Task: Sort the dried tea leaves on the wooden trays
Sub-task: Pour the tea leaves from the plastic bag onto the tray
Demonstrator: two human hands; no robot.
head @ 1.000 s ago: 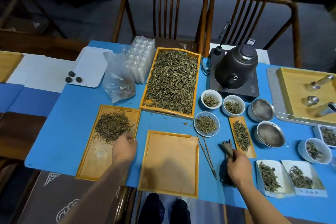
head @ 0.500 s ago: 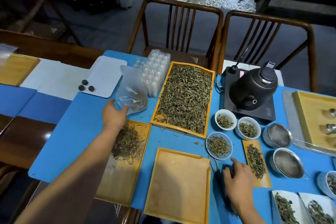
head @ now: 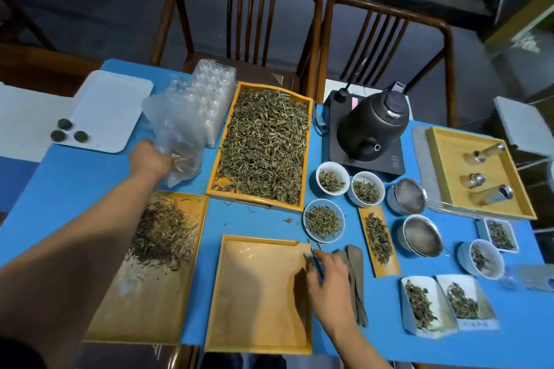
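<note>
A large wooden tray (head: 303, 153) at the centre back is full of dried tea leaves (head: 263, 144). A flat tray (head: 192, 252) at the left holds a smaller pile of leaves (head: 163, 234). An empty tray (head: 239, 302) lies at the front centre. My left hand (head: 150, 159) grips a clear plastic bag (head: 174, 132) behind the left tray. My right hand (head: 328, 275) rests by the empty tray's right edge, fingers closed on thin tweezers (head: 316, 260). A dark brush (head: 356, 278) lies just right of that hand.
Bowls of leaves (head: 323, 220), a small wooden scoop (head: 379, 241), two metal strainers (head: 422, 235), a black kettle (head: 371, 126) on its base, white paper boxes (head: 446, 305) and a tray with metal tubes (head: 479, 177) crowd the right. A white tray (head: 111, 111) with three dark discs sits far left. Two chairs stand behind.
My left hand left the left tray's leaf pile, reached back and took hold of the plastic bag. My right hand put the brush down and closed on the tweezers.
</note>
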